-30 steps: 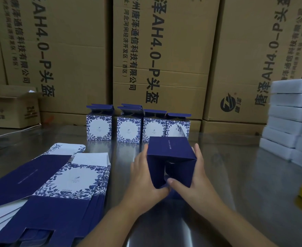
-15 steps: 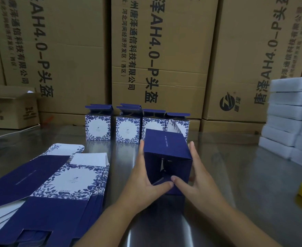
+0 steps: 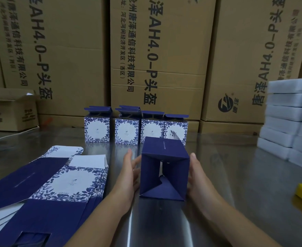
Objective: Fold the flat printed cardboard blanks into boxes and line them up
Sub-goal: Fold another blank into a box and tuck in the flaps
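Left hand, right hand — both bare, slender fingers, forearms bare up to the frame edge

the middle brown carton at the far side carries sideways print: 泽ah4.0-p头盔 in large type, beside it 沧州唐泽通信科技有限公司 and 河北河间经济开发区(西区). the left carton shows ah4.0-p头盔 and 唐泽通信科技有限公司. the right carton has 唐泽ah4.0-p turned the other way, with a round black logo near its foot. the print on the small far-left carton is blurred, and the fine line on the navy box is too small to read.
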Motion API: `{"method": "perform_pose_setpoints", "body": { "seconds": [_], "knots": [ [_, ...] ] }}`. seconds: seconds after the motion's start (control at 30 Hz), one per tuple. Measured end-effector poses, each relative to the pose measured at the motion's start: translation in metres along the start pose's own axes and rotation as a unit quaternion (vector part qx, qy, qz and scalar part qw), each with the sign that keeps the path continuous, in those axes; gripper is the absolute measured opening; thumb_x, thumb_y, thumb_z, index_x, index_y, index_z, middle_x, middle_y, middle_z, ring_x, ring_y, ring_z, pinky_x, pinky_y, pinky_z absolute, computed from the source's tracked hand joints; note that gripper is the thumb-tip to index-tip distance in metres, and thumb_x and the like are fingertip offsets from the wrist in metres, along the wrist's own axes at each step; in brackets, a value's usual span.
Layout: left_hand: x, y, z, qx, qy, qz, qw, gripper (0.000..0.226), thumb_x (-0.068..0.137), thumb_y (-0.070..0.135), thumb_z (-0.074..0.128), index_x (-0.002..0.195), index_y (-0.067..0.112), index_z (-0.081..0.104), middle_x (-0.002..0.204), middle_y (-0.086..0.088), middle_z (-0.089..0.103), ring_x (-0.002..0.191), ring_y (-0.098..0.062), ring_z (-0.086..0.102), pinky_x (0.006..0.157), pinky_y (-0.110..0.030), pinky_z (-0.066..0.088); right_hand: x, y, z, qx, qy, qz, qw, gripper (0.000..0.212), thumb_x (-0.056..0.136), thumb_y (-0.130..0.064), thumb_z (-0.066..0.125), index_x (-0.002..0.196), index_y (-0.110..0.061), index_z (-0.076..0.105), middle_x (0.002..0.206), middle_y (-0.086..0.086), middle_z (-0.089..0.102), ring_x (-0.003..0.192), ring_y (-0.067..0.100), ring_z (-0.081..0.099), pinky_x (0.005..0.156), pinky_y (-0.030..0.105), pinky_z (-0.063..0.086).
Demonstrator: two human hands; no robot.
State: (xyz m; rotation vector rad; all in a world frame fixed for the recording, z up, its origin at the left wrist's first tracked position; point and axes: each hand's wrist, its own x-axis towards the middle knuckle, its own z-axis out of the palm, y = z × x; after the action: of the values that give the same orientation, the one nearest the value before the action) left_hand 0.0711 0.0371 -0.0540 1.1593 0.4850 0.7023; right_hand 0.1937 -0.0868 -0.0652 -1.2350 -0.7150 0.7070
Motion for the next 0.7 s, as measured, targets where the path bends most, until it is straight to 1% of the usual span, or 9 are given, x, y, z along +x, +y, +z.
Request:
{"method": "perform_pose_setpoints", "body": {
  "seconds": [0.1,0.2,0.27,0.33,0.43,0.5,0.57,0.63,0.7],
  "knots": [
    [-0.005,0.002,0.003,0.004,-0.037,0.021,0.999,0.046,0.068,0.073,0.047,0.091,0.041,0.070,0.088,0.012,0.074,0.080,-0.008,0.071,0.057,-0.023,0.053,0.000,-0.003,-0.004,0.028,-0.024,-0.006,0.999,0.066,0.063,-0.079,0.054,0.118,-0.044,0.061,0.118,-0.006,0.067,0.112,0.018,0.061,0.101,0.047,0.043],
    [-0.007,0.002,0.003,-0.002,-0.053,0.029,0.998,0.056,0.046,0.076,0.057,0.093,0.047,0.070,0.097,0.008,0.073,0.086,-0.012,0.071,0.063,-0.028,0.053,-0.002,-0.008,-0.004,0.021,-0.035,-0.032,0.999,0.061,0.068,-0.076,0.056,0.122,-0.047,0.056,0.124,-0.011,0.062,0.116,0.017,0.058,0.097,0.047,0.047],
    [-0.007,0.000,0.002,0.002,-0.045,0.023,0.999,0.071,0.045,0.075,0.060,0.106,0.041,0.065,0.101,0.004,0.073,0.090,-0.016,0.070,0.069,-0.032,0.054,-0.002,-0.009,-0.003,0.001,-0.022,-0.038,0.999,0.057,0.070,-0.075,0.055,0.123,-0.052,0.051,0.133,-0.013,0.054,0.123,0.020,0.050,0.102,0.054,0.040],
    [-0.007,-0.002,0.004,-0.005,-0.048,0.018,0.999,0.075,0.046,0.073,0.062,0.114,0.040,0.059,0.104,0.003,0.072,0.093,-0.017,0.070,0.076,-0.035,0.055,-0.004,-0.010,-0.004,0.008,-0.014,-0.043,0.999,0.059,0.069,-0.073,0.058,0.124,-0.053,0.049,0.139,-0.013,0.047,0.128,0.021,0.043,0.106,0.056,0.033],
    [-0.008,-0.001,0.006,-0.013,-0.051,0.024,0.998,0.076,0.047,0.071,0.063,0.115,0.039,0.058,0.104,0.003,0.072,0.091,-0.016,0.070,0.069,-0.031,0.054,-0.005,-0.014,-0.003,0.026,0.000,-0.040,0.999,0.060,0.066,-0.069,0.063,0.122,-0.050,0.052,0.137,-0.011,0.049,0.128,0.020,0.042,0.105,0.054,0.035],
    [-0.006,0.000,0.008,-0.046,-0.050,0.041,0.997,0.074,0.052,0.066,0.065,0.118,0.031,0.059,0.105,-0.003,0.072,0.090,-0.019,0.070,0.067,-0.031,0.053,-0.004,-0.017,-0.002,0.065,0.014,-0.034,0.997,0.057,0.068,-0.065,0.061,0.120,-0.041,0.058,0.128,-0.008,0.058,0.121,0.019,0.050,0.096,0.048,0.044],
    [-0.004,-0.001,0.010,-0.085,-0.026,0.073,0.993,0.071,0.054,0.053,0.076,0.116,0.023,0.059,0.104,-0.008,0.072,0.086,-0.020,0.069,0.076,-0.035,0.053,-0.005,-0.020,-0.001,0.126,0.019,-0.023,0.992,0.055,0.071,-0.062,0.057,0.116,-0.030,0.063,0.113,-0.003,0.066,0.104,0.019,0.058,0.079,0.040,0.050],
    [-0.003,-0.004,0.009,-0.037,0.018,0.118,0.992,0.064,0.051,0.039,0.088,0.107,0.030,0.058,0.100,-0.004,0.073,0.084,-0.016,0.070,0.077,-0.031,0.053,-0.009,-0.021,0.003,0.141,0.009,-0.017,0.990,0.053,0.076,-0.065,0.051,0.111,-0.028,0.066,0.105,-0.001,0.069,0.090,0.018,0.064,0.065,0.036,0.053],
    [-0.003,-0.007,0.007,0.057,0.063,0.171,0.982,0.055,0.059,0.025,0.088,0.101,0.035,0.055,0.103,0.001,0.070,0.083,-0.008,0.068,0.067,-0.018,0.051,-0.011,-0.018,0.007,0.112,-0.001,-0.037,0.993,0.057,0.069,-0.070,0.051,0.109,-0.032,0.065,0.103,-0.004,0.071,0.085,0.014,0.069,0.062,0.036,0.055]
  ]
}}
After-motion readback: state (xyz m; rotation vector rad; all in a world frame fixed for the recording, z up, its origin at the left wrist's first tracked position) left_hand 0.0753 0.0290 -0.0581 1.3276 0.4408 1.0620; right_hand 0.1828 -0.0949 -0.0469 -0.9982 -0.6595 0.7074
